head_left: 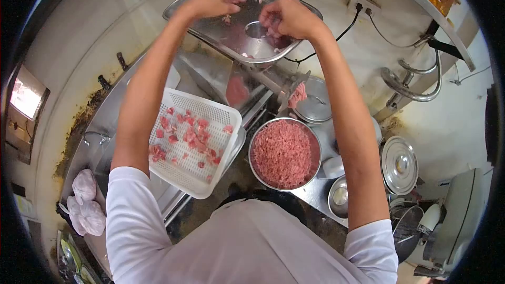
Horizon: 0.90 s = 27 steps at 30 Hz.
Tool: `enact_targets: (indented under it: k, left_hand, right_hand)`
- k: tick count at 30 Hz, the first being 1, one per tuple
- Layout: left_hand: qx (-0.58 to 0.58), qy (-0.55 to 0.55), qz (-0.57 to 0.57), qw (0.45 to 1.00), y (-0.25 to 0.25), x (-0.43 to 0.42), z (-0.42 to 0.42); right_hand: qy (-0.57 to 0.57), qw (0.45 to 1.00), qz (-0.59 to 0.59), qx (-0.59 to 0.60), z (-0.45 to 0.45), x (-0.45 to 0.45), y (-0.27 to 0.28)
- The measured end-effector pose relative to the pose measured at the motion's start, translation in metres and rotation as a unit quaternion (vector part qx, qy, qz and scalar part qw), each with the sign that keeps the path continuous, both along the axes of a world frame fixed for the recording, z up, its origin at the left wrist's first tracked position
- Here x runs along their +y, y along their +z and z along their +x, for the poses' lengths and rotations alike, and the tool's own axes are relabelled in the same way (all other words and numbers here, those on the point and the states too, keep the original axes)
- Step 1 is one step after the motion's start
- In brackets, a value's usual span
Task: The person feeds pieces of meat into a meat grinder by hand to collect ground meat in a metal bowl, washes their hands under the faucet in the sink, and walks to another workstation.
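Note:
Both my hands are over the metal feed tray (210, 34) of a meat grinder. My left hand (218, 0) is above the tray's far left part, its fingers curled in; what they hold, if anything, is hard to see. Close to the round feed opening (256, 30), my right hand (292, 17) is closed on raw meat pieces (272, 27). Small scraps lie on the tray. Minced meat (298, 95) hangs from the grinder's outlet. Below it, a round metal bowl (251, 165) holds a heap of mince (284, 152). A white perforated basket (229, 126) with meat chunks (195, 135) sits under my left arm.
A lidded pot (315, 102) stands behind the mince bowl. On the right are a smaller metal bowl (339, 200) and a round lid (400, 164). Tied plastic bags (85, 205) lie at left. Plugged-in cords (347, 31) hang on the wall; a shelf (421, 5) juts out upper right.

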<state>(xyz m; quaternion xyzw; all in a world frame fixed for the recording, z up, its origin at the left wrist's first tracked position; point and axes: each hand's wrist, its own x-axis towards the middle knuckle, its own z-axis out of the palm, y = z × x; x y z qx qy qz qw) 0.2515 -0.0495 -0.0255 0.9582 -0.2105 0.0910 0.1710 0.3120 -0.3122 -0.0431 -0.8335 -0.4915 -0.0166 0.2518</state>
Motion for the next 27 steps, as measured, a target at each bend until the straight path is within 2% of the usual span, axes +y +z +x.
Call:
enact_targets:
  k: [1, 2, 3, 4, 5, 6, 7, 8, 9, 10, 12, 13, 15, 16, 17, 18, 19, 21, 23, 25, 26, 27]
  left_hand:
    - [-0.027, 0.075, -0.004, 0.997, 0.003, 0.005, -0.002]
    - [-0.026, 0.075, -0.005, 0.997, 0.000, 0.004, -0.001]
    - [0.007, 0.128, 0.106, 0.986, -0.005, 0.001, 0.000]
    - [0.040, 0.180, 0.216, 0.959, -0.009, -0.005, -0.002]
    - [0.042, 0.185, 0.215, 0.958, -0.013, -0.018, -0.007]
    - [-0.014, 0.127, 0.160, 0.979, -0.022, -0.036, -0.011]
    - [-0.071, 0.070, 0.102, 0.990, -0.028, -0.051, -0.011]
    - [0.011, -0.001, 0.030, 1.000, -0.026, -0.058, -0.005]
    - [0.089, -0.072, -0.044, 0.992, -0.019, -0.064, 0.001]
    - [0.087, -0.067, -0.049, 0.993, -0.014, -0.067, 0.008]
    - [-0.069, 0.052, 0.083, 0.993, -0.002, -0.066, 0.030]
    - [-0.067, 0.058, 0.080, 0.993, -0.007, -0.052, 0.060]
    - [-0.122, -0.026, 0.146, 0.981, -0.032, -0.016, 0.118]
    - [-0.116, -0.020, 0.144, 0.982, -0.029, -0.021, 0.106]
    - [0.008, -0.023, 0.125, 0.992, -0.015, -0.036, 0.081]
    - [0.133, -0.028, 0.102, 0.985, -0.004, -0.050, 0.058]
    - [0.139, -0.026, 0.102, 0.985, -0.003, -0.058, 0.041]
    - [0.018, -0.171, 0.145, 0.974, 0.000, -0.070, 0.008]
    - [-0.014, -0.122, 0.061, 0.991, 0.012, -0.066, -0.049]
    - [-0.241, -0.059, -0.010, 0.969, -0.006, -0.025, -0.086]
    - [-0.237, 0.042, -0.068, 0.968, -0.015, -0.003, -0.113]
    - [-0.233, 0.143, -0.125, 0.954, -0.025, 0.023, -0.139]
  right_hand:
    - [0.036, 0.998, 0.056, 0.010, 0.003, 0.000, -0.001]
    - [0.071, 0.991, 0.112, 0.020, 0.005, 0.000, -0.004]
    - [0.074, 0.991, 0.111, 0.022, 0.006, 0.000, -0.007]
    - [0.025, 0.995, 0.094, -0.023, 0.007, 0.001, -0.010]
    - [-0.023, 0.994, 0.077, -0.068, 0.007, 0.003, -0.010]
    - [-0.020, 0.995, 0.076, -0.066, 0.005, 0.003, -0.012]
    - [-0.074, 0.994, 0.044, -0.068, 0.000, 0.002, -0.012]
    - [-0.128, 0.989, 0.012, -0.072, 0.000, 0.002, -0.010]
    - [-0.123, 0.990, 0.008, -0.075, -0.001, 0.003, -0.009]
    - [-0.130, 0.987, 0.006, -0.092, 0.000, 0.003, -0.010]
    - [-0.134, 0.985, 0.003, -0.108, 0.002, 0.000, -0.011]
    - [-0.123, 0.985, 0.003, -0.119, 0.001, -0.001, -0.011]
    - [-0.103, 0.987, 0.000, -0.123, -0.006, -0.001, -0.009]
    - [-0.112, 0.987, -0.027, -0.109, -0.010, -0.002, -0.003]
    - [-0.122, 0.987, -0.053, -0.095, -0.011, -0.003, -0.001]
    - [-0.124, 0.976, -0.070, -0.163, -0.002, -0.001, -0.007]
    - [-0.122, 0.978, -0.070, -0.157, 0.003, 0.000, -0.009]
    - [-0.115, 0.985, -0.065, -0.106, 0.009, -0.001, -0.008]
    - [-0.100, 0.984, -0.053, -0.135, 0.011, -0.005, -0.014]
    - [0.003, 0.987, 0.145, -0.064, 0.033, -0.007, -0.025]
    - [-0.036, 0.962, 0.233, -0.136, 0.002, -0.012, -0.018]
    - [-0.030, 0.914, 0.377, -0.145, -0.015, -0.013, -0.024]
